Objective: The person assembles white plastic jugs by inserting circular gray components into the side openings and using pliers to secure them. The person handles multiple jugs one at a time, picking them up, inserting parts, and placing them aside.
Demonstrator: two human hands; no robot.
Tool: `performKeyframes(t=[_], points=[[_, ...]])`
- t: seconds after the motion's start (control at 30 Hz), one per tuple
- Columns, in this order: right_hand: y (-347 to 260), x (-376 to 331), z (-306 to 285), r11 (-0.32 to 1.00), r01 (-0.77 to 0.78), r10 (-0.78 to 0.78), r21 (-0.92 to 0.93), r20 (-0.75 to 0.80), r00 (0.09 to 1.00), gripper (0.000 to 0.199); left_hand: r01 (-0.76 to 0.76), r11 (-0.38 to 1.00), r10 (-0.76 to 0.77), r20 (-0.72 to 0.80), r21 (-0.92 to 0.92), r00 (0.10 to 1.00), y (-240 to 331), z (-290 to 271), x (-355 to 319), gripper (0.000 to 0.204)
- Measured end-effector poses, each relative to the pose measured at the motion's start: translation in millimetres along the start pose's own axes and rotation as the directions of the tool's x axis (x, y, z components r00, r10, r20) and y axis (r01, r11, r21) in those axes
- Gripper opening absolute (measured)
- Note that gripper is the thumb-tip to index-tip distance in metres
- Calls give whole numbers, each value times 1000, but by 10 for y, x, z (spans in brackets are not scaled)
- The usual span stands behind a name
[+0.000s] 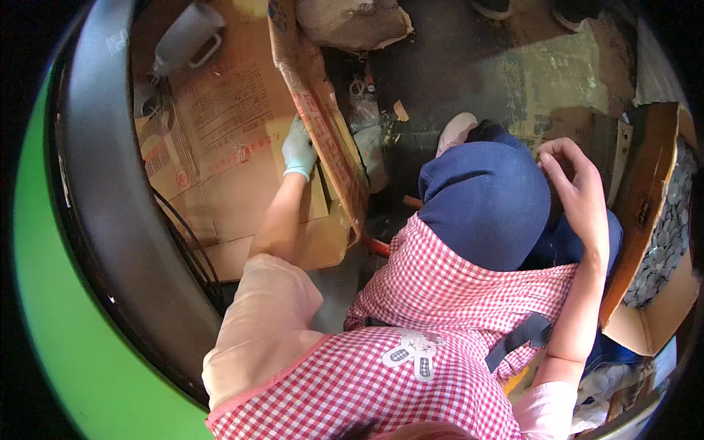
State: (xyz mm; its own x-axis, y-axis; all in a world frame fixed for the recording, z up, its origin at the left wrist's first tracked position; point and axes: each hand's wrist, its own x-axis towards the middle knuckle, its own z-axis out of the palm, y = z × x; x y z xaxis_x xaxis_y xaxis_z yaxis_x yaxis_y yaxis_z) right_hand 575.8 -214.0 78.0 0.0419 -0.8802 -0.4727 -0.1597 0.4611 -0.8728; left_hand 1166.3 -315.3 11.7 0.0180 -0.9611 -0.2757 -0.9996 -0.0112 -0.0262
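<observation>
My left hand, in a pale glove with a mint cuff, reaches into a large open cardboard box. It lies against the inner side of the box's raised, taped wall, fingers stretched out, with nothing visible in its grip. My bare right hand hovers beside my raised knee in dark blue trousers. Its thumb and index fingertips come close together in a pinch; whatever may be between them is too small to make out. At the far end of the left box is a grey handled container, slightly blurred.
On the right stands a cardboard box holding many small grey flat pieces. A bulky grey-brown sack sits at the far side. Clear plastic and scraps lie on the dark floor. A black-and-green machine edge curves along the left.
</observation>
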Motion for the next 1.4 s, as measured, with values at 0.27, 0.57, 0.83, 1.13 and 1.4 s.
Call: performKeyframes(t=[0.27, 0.57, 0.83, 1.13, 1.4], points=[[27, -32, 4, 1000, -1, 2, 28, -15, 1000, 14, -77, 997, 75, -82, -26, 994, 171, -211, -85, 44], [51, -42, 9, 998, -32, 32, -57, 5, 999, 14, -117, 947, 55, -206, -300, 977, 71, -140, -102, 45], [67, -40, -3, 996, 29, -28, -84, 15, 1000, 16, 64, 997, -69, -139, -39, 988, 174, -377, -168, 38], [116, 31, 1, 1000, -2, 2, -2, 9, 1000, 16, 171, 882, -426, -591, -438, 685, -290, -1050, 1028, 37], [93, 35, -4, 997, -64, 64, 33, -2, 998, 14, 243, 739, -655, -586, -628, 477, -929, -1770, 2482, 74]])
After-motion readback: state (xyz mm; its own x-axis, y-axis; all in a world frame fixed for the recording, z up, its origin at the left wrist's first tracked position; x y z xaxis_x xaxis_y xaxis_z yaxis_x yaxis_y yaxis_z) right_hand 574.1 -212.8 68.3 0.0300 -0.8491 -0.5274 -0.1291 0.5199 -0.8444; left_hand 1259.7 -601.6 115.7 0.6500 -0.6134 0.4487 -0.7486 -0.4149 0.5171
